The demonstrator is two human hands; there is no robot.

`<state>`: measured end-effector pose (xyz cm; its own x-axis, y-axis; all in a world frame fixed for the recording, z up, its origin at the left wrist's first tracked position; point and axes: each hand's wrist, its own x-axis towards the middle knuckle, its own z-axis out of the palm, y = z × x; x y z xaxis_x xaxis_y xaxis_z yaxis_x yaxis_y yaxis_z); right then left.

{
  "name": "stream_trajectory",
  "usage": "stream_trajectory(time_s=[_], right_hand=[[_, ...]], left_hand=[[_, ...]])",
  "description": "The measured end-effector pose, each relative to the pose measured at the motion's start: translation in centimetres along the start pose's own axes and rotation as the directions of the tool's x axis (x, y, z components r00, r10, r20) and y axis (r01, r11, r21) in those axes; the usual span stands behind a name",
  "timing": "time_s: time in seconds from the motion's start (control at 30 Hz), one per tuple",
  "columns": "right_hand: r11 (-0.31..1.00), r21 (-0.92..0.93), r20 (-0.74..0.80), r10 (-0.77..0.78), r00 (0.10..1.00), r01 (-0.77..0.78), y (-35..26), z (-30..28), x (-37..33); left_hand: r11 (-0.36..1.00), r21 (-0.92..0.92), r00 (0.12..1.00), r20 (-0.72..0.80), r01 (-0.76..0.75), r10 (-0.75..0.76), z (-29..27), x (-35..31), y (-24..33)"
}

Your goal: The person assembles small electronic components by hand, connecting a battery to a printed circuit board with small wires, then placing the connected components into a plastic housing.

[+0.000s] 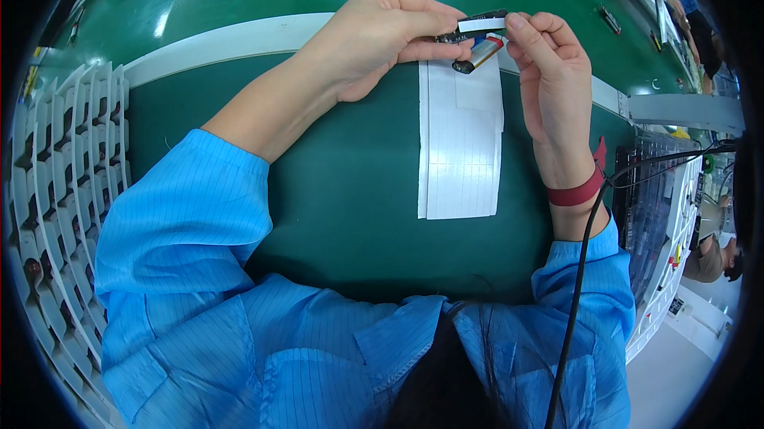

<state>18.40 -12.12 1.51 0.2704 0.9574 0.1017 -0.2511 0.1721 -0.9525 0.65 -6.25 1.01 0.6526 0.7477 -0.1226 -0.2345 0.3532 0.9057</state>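
blue sleeves (pixel 239 317) fill the near edge, forearms running up from them toward the far side of the green mat (pixel 350 214). left hand (pixel 382 35) is curled closed, thumb and fingertips pinching the left end of a small black strip-shaped part (pixel 475 25) with a white label along it. right hand (pixel 549 71) has its fingers bent, tips meeting the right end of the same part, a red wrist strap (pixel 574 193) with a black cord (pixel 577 302) below it. the part is held above the mat's far middle, long axis running left to right, right end tilted slightly away. a small silver cylinder (pixel 480 53) hangs just under it, slanting near-left to far-right. beneath lies a white sheet of labels (pixel 461 150). a white slotted rack (pixel 56 190) stands at far left, a dark tray (pixel 656 206) at right.
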Motion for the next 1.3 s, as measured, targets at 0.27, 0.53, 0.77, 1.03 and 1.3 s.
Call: stream_trajectory(time_s=[0.27,0.53,0.77,1.03,1.3], right_hand=[[0.997,-0.053,0.03,-0.055,0.998,0.056,0.1,0.2,0.1],[0.994,-0.099,0.119,-0.036,0.992,0.048,-0.4,0.0,0.4],[0.976,-0.138,0.165,-0.143,0.976,0.166,0.0,-0.1,0.5],[0.926,-0.24,0.172,-0.256,0.951,0.292,0.3,-0.4,0.9],[0.949,-0.292,0.275,0.204,0.94,-0.121,-1.8,-2.4,1.9]], left_hand=[[1.0,0.016,1.0,-0.004,0.006,-0.006,-0.1,0.0,0.1],[0.997,0.07,1.0,-0.021,-0.018,0.019,-0.2,0.4,-0.2],[0.994,0.106,0.998,-0.059,-0.001,0.007,0.3,-0.2,0.0],[0.985,0.154,0.996,-0.018,-0.083,0.087,0.4,-0.1,-0.5],[0.987,0.161,0.996,0.088,0.01,-0.025,0.7,-0.4,0.6]])
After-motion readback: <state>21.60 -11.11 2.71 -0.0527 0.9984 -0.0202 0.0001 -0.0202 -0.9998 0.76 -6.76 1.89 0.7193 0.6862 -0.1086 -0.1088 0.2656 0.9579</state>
